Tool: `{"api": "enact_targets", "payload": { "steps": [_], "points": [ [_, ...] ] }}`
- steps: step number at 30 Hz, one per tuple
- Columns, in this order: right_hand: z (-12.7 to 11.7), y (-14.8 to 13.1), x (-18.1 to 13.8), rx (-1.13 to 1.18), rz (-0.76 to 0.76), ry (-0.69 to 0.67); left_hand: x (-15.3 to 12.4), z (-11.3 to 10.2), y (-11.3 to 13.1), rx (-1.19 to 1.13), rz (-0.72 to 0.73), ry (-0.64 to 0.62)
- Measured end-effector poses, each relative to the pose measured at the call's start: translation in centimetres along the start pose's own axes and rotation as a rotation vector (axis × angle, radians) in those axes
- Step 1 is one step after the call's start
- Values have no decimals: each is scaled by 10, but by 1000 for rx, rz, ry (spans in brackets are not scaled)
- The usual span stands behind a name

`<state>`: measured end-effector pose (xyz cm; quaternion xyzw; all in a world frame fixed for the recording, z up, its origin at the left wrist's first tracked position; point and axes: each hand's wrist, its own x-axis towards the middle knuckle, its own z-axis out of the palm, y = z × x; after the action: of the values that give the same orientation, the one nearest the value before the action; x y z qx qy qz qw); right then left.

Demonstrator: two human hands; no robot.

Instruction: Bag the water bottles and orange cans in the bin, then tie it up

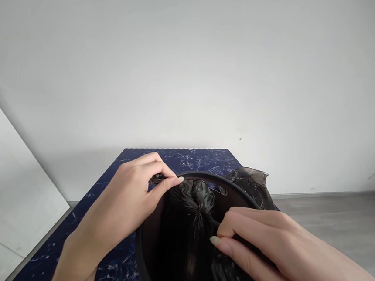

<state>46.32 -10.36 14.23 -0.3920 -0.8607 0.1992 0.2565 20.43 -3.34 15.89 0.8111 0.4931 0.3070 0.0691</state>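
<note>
A black trash bin (145, 263) with a cut-out handle slot stands on a dark blue marbled tabletop. Over its opening, a thin black garbage bag (201, 203) is gathered into a crinkled knot. At the bin's far left rim, my left hand (130, 196) pinches one end of the bag between thumb and fingers. My right hand (260, 238) is closed on another part of the bag, on the right side of the opening. Below the knot the bin's inside is dark, and its bottom cannot be made out.
Another piece of black plastic (251, 183) lies bunched on the table (186, 158) behind the bin's right rim. A white cabinet (7, 177) with a dark knob stands at the left. A pale wall (193, 71) rises behind, and grey flooring (325, 218) shows at the right.
</note>
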Motion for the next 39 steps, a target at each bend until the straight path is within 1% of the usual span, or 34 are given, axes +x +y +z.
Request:
{"api": "enact_targets", "payload": {
  "steps": [5, 8, 10, 12, 14, 19, 22, 25, 29, 32, 34, 37, 39],
  "points": [
    [0, -2, -7, -73, -28, 19, 0, -2, 1, 44, 12, 62],
    [-1, -3, -6, -80, 17, 51, -3, -4, 6, 55, 27, 107],
    [1, -2, -4, -86, 68, 100, -5, -5, 10, 30, 58, 133],
    [5, 0, -1, -108, 122, 174, -8, -7, 14, -2, 125, 166],
    [10, 2, 1, -134, 175, 233, -11, -7, 17, -23, 222, 208],
    [16, 0, 5, -198, 274, 256, -14, -5, 26, -60, 512, 270],
    [16, -4, 8, -250, 314, 274, -13, -1, 33, -107, 590, 267],
    [17, -7, 10, -305, 327, 287, -13, 3, 39, -178, 619, 237],
    [19, -9, 12, -336, 319, 225, -16, 9, 41, -307, 655, 165],
    [20, -11, 13, -322, 304, 191, -16, 13, 40, -381, 675, 130],
    [19, -12, 15, -272, 289, 181, -16, 13, 40, -409, 672, 117],
    [17, -11, 17, -190, 260, 206, -16, 12, 40, -421, 664, 129],
    [16, -10, 16, -142, 225, 250, -15, 11, 39, -414, 631, 188]
  ]
}}
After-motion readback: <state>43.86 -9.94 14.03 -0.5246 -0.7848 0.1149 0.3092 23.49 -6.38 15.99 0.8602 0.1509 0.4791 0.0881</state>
